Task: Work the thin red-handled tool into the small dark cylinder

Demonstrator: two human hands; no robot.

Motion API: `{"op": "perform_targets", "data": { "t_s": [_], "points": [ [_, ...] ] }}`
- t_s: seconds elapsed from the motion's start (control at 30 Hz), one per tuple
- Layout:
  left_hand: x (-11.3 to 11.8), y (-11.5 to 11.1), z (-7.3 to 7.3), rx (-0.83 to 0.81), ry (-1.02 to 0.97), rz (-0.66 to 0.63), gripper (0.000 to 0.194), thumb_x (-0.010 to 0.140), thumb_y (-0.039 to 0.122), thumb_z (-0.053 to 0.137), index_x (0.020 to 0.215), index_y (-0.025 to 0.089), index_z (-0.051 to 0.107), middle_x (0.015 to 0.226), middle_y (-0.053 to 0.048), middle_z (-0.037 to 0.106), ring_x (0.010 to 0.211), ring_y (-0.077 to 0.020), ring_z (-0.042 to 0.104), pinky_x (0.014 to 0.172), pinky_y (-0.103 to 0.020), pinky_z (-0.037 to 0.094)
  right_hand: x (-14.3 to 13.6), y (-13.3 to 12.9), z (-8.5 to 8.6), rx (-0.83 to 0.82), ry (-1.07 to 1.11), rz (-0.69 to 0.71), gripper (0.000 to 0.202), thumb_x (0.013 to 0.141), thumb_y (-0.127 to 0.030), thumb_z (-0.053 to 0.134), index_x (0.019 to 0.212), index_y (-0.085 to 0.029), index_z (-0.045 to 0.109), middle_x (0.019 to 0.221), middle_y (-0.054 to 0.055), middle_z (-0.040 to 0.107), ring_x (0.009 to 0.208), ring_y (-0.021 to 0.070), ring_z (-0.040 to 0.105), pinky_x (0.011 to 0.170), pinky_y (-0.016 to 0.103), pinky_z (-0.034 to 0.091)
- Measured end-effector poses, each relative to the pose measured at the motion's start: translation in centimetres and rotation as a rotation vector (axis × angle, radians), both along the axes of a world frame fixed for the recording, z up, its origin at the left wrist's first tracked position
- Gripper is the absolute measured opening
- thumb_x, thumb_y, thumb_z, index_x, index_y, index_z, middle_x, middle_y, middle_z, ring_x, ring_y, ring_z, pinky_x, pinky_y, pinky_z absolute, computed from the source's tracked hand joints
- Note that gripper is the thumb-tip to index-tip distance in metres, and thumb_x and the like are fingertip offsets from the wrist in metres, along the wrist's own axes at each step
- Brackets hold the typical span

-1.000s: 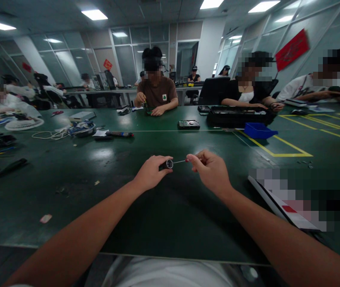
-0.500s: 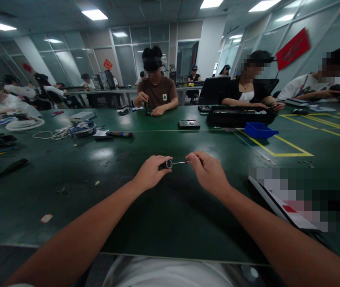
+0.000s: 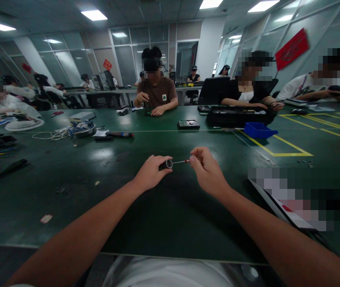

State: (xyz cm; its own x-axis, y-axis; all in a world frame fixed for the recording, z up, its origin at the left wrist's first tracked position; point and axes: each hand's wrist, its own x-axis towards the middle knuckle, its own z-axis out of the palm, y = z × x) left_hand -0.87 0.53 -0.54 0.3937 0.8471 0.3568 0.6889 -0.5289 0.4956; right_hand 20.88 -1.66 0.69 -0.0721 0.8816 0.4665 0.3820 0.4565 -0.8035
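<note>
Over the green table, my left hand grips a small black cylindrical part between thumb and fingers, its round open end facing right. My right hand is closed on the handle of a thin screwdriver with a red and clear grip. The metal shaft points left, and its tip is at the round end of the black part. Whether the tip is inside cannot be made out.
A blue bin and a long black casing lie at the back right. A circuit-board device lies ahead, dark tools back left, papers at right. A person works opposite.
The fingers of my right hand have shifted on the screwdriver handle, with the index finger lifted a little. My left hand and the black part have hardly moved.
</note>
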Motion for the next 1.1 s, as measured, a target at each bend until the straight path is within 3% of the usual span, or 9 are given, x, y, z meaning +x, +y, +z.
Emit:
{"op": "perform_targets", "data": {
  "t_s": [0.13, 0.23, 0.27, 0.33, 0.53, 0.73, 1.1],
  "points": [
    [0.1, -0.1, 0.1, 0.006, 0.014, -0.008, 0.042, 0.089, 0.028, 0.071, 0.130, 0.024, 0.064, 0.123, -0.007, 0.070, 0.115, -0.0258, 0.061, 0.116, -0.056, 0.033, -0.2, 0.9, -0.4, -0.101, 0.307, 0.025, 0.021, 0.088, -0.043, 0.061, 0.091, -0.022, 0.060, 0.081, 0.004, 0.067, 0.075, 0.0196, 0.064, 0.075, 0.038, 0.053],
    [0.0, 0.0, 0.1, 0.030, 0.020, -0.046, 0.041, 0.090, 0.026, 0.070, 0.131, 0.027, 0.063, 0.130, -0.006, 0.067, 0.124, -0.0260, 0.057, 0.121, -0.062, 0.021, 0.0, 1.9, -0.8, -0.347, 0.593, 0.062, 0.024, 0.089, -0.046, 0.059, 0.087, -0.022, 0.061, 0.076, 0.003, 0.064, 0.069, 0.0186, 0.063, 0.076, 0.040, 0.057],
    [0.0, 0.0, 0.1, 0.036, 0.021, -0.046, 0.040, 0.091, 0.026, 0.069, 0.130, 0.028, 0.063, 0.131, -0.006, 0.067, 0.126, -0.0259, 0.057, 0.121, -0.063, 0.018, 0.2, 2.2, -1.0, -0.451, 0.637, 0.086, 0.026, 0.090, -0.047, 0.057, 0.083, -0.022, 0.059, 0.069, 0.002, 0.060, 0.062, 0.0177, 0.060, 0.074, 0.041, 0.058],
    [-0.1, 0.0, 0.0, 0.038, 0.023, -0.038, 0.040, 0.091, 0.026, 0.067, 0.131, 0.028, 0.063, 0.131, -0.006, 0.066, 0.126, -0.0258, 0.056, 0.121, -0.064, 0.016, 0.4, 2.5, -1.2, -0.504, 0.663, 0.094, 0.028, 0.091, -0.048, 0.056, 0.079, -0.023, 0.057, 0.064, 0.001, 0.057, 0.057, 0.0172, 0.057, 0.072, 0.042, 0.059],
    [0.0, 0.1, 0.1, 0.008, 0.043, -0.020, 0.042, 0.091, 0.028, 0.068, 0.132, 0.027, 0.061, 0.131, -0.007, 0.066, 0.127, -0.0262, 0.056, 0.122, -0.064, 0.015, 0.1, 2.0, -1.1, -0.212, 0.503, -0.028, 0.026, 0.090, -0.049, 0.059, 0.089, -0.023, 0.059, 0.078, 0.002, 0.065, 0.069, 0.0175, 0.063, 0.069, 0.037, 0.057],
    [0.1, 0.1, 0.1, 0.000, 0.041, -0.011, 0.041, 0.090, 0.026, 0.069, 0.130, 0.026, 0.062, 0.130, -0.007, 0.067, 0.127, -0.0265, 0.057, 0.122, -0.063, 0.016, -0.3, 0.6, -0.3, -0.044, 0.228, -0.044, 0.027, 0.095, -0.047, 0.053, 0.091, -0.021, 0.059, 0.078, 0.003, 0.067, 0.069, 0.0178, 0.064, 0.069, 0.036, 0.053],
    [0.1, 0.1, -0.1, -0.011, 0.022, -0.014, 0.042, 0.090, 0.029, 0.069, 0.132, 0.026, 0.061, 0.127, -0.006, 0.068, 0.123, -0.0257, 0.059, 0.122, -0.063, 0.017, -0.3, 0.1, 0.1, -0.018, 0.216, -0.030, 0.025, 0.095, -0.046, 0.055, 0.093, -0.021, 0.060, 0.080, 0.004, 0.070, 0.072, 0.0189, 0.068, 0.071, 0.036, 0.054]
  ]
}}
